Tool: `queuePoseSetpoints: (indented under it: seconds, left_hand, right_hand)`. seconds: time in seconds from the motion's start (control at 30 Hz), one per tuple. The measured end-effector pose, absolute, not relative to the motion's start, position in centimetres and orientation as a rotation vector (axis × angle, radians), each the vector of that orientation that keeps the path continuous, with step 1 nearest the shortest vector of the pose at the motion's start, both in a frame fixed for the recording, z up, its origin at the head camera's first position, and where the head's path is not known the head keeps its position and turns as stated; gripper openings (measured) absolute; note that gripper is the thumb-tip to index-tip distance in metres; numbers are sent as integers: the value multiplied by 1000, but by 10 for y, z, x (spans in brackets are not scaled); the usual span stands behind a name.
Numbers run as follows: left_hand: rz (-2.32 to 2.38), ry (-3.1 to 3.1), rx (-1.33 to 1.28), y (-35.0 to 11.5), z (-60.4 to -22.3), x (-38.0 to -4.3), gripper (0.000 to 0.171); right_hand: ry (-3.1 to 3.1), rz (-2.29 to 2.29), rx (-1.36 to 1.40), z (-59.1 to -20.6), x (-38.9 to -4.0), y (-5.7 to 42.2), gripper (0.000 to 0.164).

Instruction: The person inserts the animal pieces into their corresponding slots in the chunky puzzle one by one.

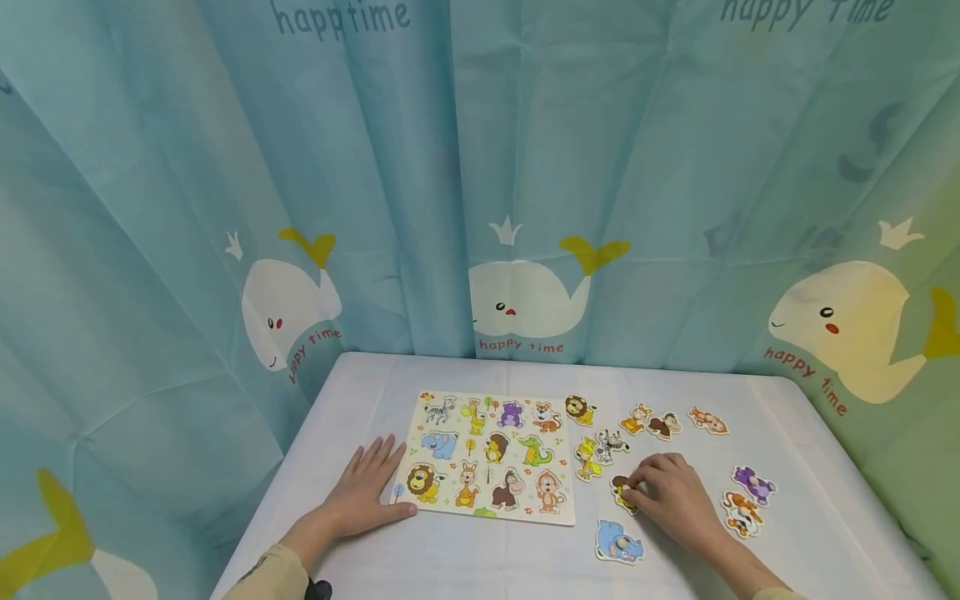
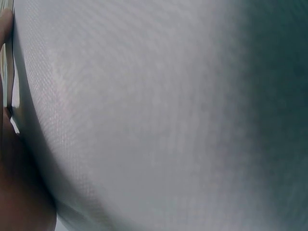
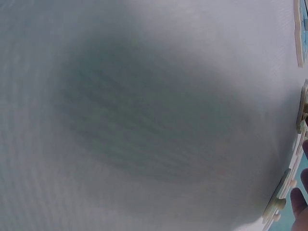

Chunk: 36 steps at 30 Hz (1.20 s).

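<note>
A white animal puzzle board (image 1: 459, 434) lies on the table, printed with several animals. My left hand (image 1: 367, 492) rests flat at its left edge, fingers spread and the thumb touching the lower left corner. Right of the board, my right hand (image 1: 675, 500) pinches a hedgehog puzzle piece (image 1: 622, 494) between thumb and fingers; part of it is hidden. Close by lie an elephant piece (image 1: 618, 543), a giraffe piece (image 1: 588, 460) and a zebra piece (image 1: 612, 446). The wrist views show mostly blurred tablecloth, with fingers (image 3: 298, 204) at the right wrist view's edge.
Farther back lie a lion piece (image 1: 579, 410), a kangaroo piece (image 1: 637, 419), a brown horse-like piece (image 1: 664, 426) and a monkey piece (image 1: 708, 421). At the right are a purple hippo piece (image 1: 753, 486) and a tiger piece (image 1: 742, 512). A blue whale-print curtain (image 1: 525, 183) hangs behind the table.
</note>
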<state>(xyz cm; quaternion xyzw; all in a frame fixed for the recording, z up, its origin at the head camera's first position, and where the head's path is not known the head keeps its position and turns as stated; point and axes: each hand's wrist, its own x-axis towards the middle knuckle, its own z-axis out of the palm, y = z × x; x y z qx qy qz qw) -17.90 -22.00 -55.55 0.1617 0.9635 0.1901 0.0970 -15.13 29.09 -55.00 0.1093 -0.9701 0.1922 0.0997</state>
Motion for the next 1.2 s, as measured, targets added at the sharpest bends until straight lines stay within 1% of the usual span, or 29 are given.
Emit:
queuePoseSetpoints:
  seconds: [0.2,0.7,0.97,1.2]
  left_hand:
    - [559,2862,481,-221,-557,-180,111]
    - [557,2861,477,-221,-558,-180,111]
    - [630,2908,529,-223,-566,-178,110]
    - [631,2896,510,-221,-562,-178,110]
  right_hand:
    - [-2871,621,329,-551,-151,293,15]
    - [-2858,733,363,-556,-155,301,19]
    - [-2891,743,341,-555,-154,301,18]
    - [-2856,710,385,-555,-155,301,18]
